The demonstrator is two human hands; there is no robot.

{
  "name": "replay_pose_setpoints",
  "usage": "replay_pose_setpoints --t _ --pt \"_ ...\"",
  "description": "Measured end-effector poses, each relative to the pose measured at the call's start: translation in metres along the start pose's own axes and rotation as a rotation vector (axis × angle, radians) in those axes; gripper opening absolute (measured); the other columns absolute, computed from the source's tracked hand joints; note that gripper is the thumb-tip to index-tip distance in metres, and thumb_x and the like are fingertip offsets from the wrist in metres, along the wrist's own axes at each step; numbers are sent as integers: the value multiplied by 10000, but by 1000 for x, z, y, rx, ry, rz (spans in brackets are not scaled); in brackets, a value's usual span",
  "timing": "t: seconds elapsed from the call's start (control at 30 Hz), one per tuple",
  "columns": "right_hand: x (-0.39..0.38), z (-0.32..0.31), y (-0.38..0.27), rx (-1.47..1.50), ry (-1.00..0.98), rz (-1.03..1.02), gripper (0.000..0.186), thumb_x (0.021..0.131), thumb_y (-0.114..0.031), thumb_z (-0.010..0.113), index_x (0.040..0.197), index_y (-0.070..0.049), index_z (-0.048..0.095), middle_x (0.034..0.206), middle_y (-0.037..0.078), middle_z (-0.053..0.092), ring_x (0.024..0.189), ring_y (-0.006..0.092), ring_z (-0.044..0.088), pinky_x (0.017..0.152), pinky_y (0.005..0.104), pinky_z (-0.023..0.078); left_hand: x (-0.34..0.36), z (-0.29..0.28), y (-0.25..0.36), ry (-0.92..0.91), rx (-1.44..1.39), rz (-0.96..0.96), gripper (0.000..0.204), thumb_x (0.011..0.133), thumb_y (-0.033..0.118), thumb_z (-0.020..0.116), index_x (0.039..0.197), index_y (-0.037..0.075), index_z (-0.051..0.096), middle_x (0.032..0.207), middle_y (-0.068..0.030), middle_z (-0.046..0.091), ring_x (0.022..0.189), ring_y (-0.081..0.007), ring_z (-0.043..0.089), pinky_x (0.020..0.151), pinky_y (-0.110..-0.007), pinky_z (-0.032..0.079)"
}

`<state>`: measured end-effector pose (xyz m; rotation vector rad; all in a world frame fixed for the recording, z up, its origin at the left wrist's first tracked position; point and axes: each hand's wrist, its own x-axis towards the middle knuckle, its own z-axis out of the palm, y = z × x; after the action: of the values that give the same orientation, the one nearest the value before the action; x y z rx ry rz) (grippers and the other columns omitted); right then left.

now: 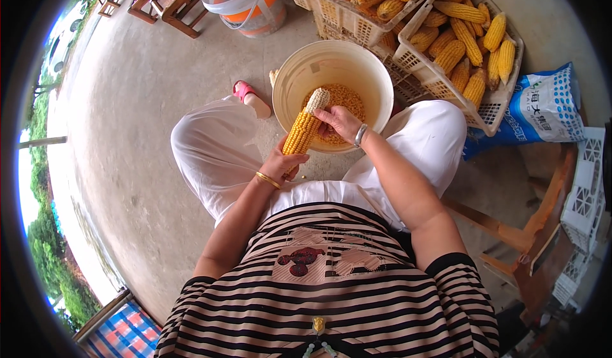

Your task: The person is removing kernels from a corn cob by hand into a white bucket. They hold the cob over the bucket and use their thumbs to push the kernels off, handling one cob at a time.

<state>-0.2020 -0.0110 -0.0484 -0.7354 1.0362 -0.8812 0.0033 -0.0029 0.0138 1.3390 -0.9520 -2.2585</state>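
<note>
A corn cob (pixel 301 131) is held tilted over the near rim of a white bucket (pixel 288 71). Its upper end is stripped to the pale core, while yellow kernels still cover the lower part. My left hand (pixel 280 162) is wrapped round the lower end of the cob. Higher up, my right hand (pixel 341 123) is closed against its side near the bare tip, thumb on the kernels; its other fingertips are partly hidden. Loose corn kernels (pixel 347 97) lie at the bottom of the bucket, which stands between my knees.
Plastic crates of corn cobs, one tan (pixel 357 23) and one beside it (pixel 424 71), stand beyond the bucket to the right. A blue and white sack (pixel 542 106) lies at the right, near a wooden chair (pixel 510 230). A clear and orange bucket (pixel 255 17) stands far left of the crates.
</note>
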Motion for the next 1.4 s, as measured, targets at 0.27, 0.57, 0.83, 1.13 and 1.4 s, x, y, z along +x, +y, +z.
replay_pose_setpoints --t 0.27,0.57,0.83,1.13,1.4 --pt "-1 4 -6 98 -5 85 451 815 -472 587 922 -33 578 764 43 602 649 117 576 589 244 480 0 -1 -1 14 -52 -20 511 684 -21 653 1137 69 434 639 -12 466 310 -88 358 266 -227 248" --pt "-3 9 -1 -155 114 -28 550 815 -556 525 849 -9 574 656 35 580 531 117 566 503 244 470 2 3 0 26 78 -15 519 678 6 663 1146 58 447 656 -26 501 314 -93 381 268 -224 260" --pt "-6 11 -3 -277 215 -70 599 857 -557 441 791 25 568 637 54 578 512 135 562 498 271 467 3 13 -8 229 446 167 717 625 81 748 1248 -3 402 846 -54 604 587 -101 556 482 -208 438" --pt "-9 1 -11 -31 19 5 424 898 -395 443 837 -3 593 739 71 609 662 139 597 619 281 494 5 1 -3 116 194 34 624 657 34 711 1205 39 414 652 -11 507 352 -80 413 295 -219 293" --pt "-2 -2 -2 -4 -9 63 299 901 -297 493 966 -15 571 813 61 613 685 142 603 637 272 510 1 6 0 75 145 58 429 692 -17 641 1076 60 464 631 -33 500 320 -74 363 268 -219 228"
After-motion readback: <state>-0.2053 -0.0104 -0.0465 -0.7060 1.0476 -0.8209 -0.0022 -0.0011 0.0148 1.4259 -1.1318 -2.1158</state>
